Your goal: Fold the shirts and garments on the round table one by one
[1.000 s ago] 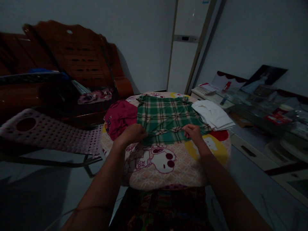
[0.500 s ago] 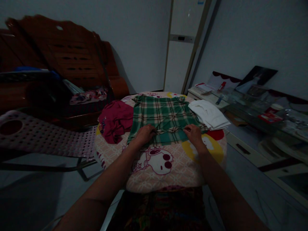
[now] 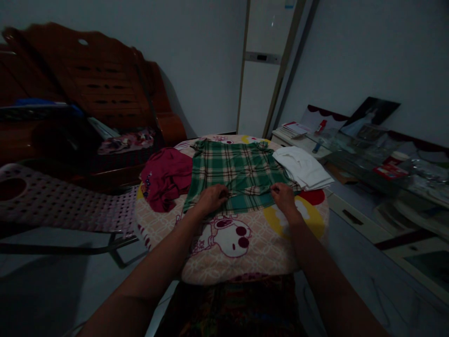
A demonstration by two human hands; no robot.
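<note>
A green plaid shirt (image 3: 233, 164) lies spread on the round table, its near edge toward me. My left hand (image 3: 213, 197) is closed, fingers pinching the shirt's cloth left of the middle. On the right, my right hand (image 3: 282, 195) pinches the same cloth near the lower right part. Between the hands the fabric is raised in a crosswise fold. A crumpled dark red garment (image 3: 166, 178) rests at the shirt's left. Against its right side lies a folded white garment (image 3: 303, 167).
A pink patterned cloth (image 3: 266, 260) with a cartoon dog covers the table. At the left stand a woven chair (image 3: 70, 206) and a carved wooden bench (image 3: 101, 79). A low cabinet with a glass shelf (image 3: 365, 159) holding clutter runs along the right wall.
Both hands keep their pinch on the plaid shirt in nearly the same place. The view has shifted slightly; the garments look otherwise unchanged.
</note>
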